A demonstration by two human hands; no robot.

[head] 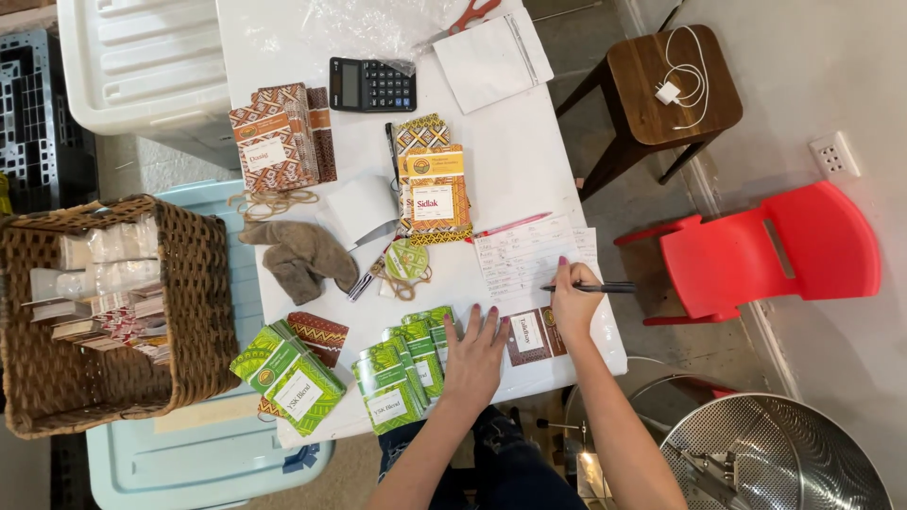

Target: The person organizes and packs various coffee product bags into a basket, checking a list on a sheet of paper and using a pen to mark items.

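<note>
My right hand grips a black pen with its tip on a handwritten paper sheet at the right edge of the white table. My left hand lies flat, fingers spread, on the table beside a stack of green patterned boxes. A dark red patterned box lies between my two hands. A red pen rests above the sheet.
More green boxes, orange boxes, brown boxes, a calculator, scissors, a grey cloth crowd the table. Wicker basket left; red chair, wooden stool, metal drum right.
</note>
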